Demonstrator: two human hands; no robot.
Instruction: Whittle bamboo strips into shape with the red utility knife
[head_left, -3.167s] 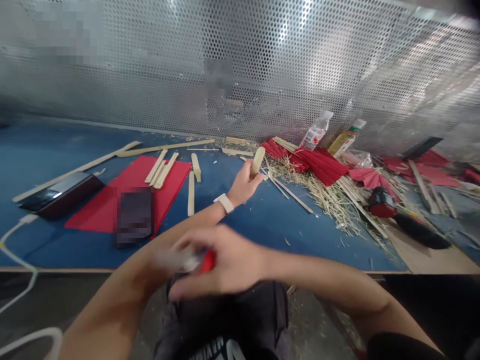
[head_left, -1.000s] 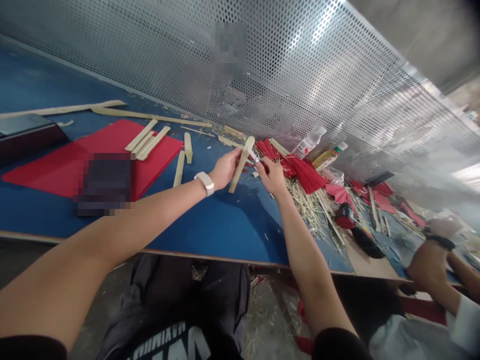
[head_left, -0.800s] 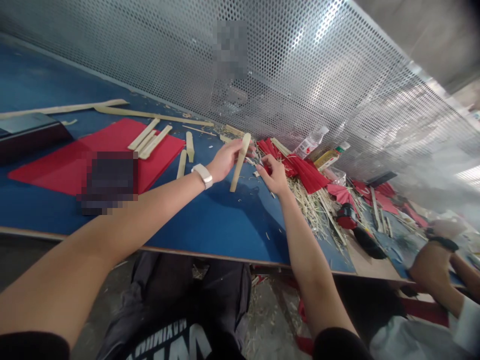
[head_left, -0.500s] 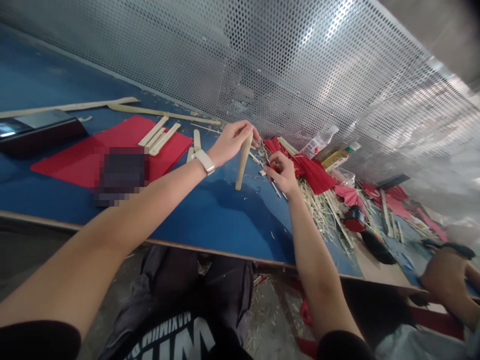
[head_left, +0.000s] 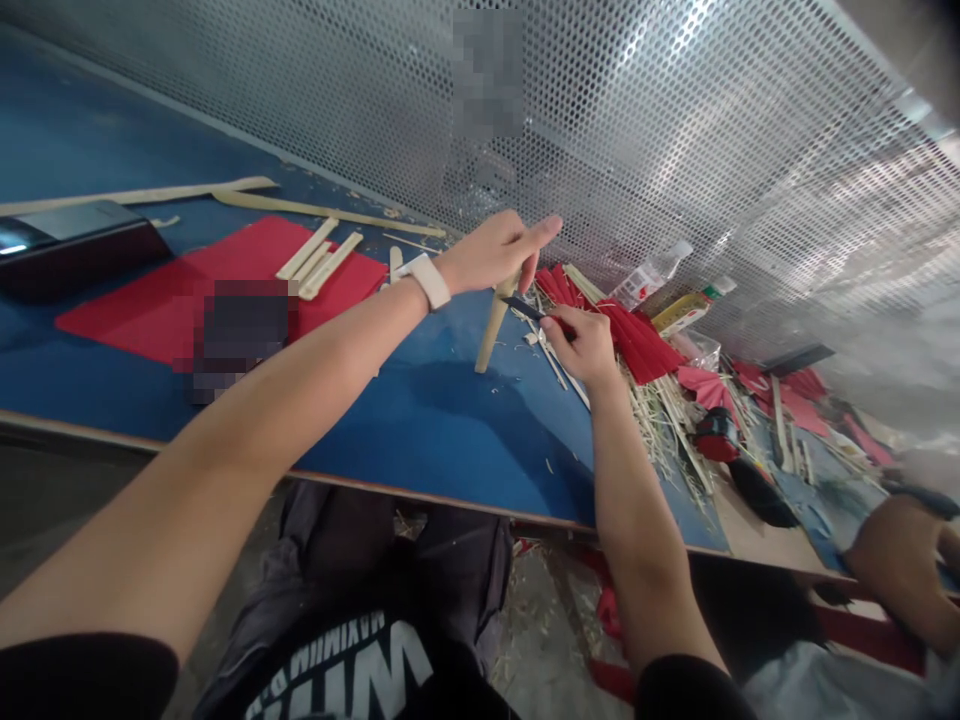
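Note:
My left hand point(head_left: 506, 250), with a pale band at the wrist, grips the upper end of a flat bamboo strip point(head_left: 491, 338). The strip's lower end points down and toward me above the blue table point(head_left: 420, 430). In my right hand point(head_left: 583, 342) is a dark-bladed knife point(head_left: 526, 309). Its blade reaches left to the strip, just below my left fingers; I cannot tell whether it is cutting in. Wood slivers point(head_left: 551, 355) lie beneath the knife. Several short bamboo pieces point(head_left: 311, 262) rest on a red sheet point(head_left: 225, 262) at the left.
Long bamboo strips point(head_left: 322, 212) lie along the back, below a perforated metal screen point(head_left: 360, 110). Pleated red paper point(head_left: 637, 340), shavings point(head_left: 660, 430), a plastic bottle point(head_left: 652, 275) and a red-black tool point(head_left: 716, 435) crowd the right. A co-worker's hand point(head_left: 900, 560) is at far right.
A knife blade now shows in my right hand, brought up against the strip. My left hand has turned and shifted slightly right and up, still gripping the strip.

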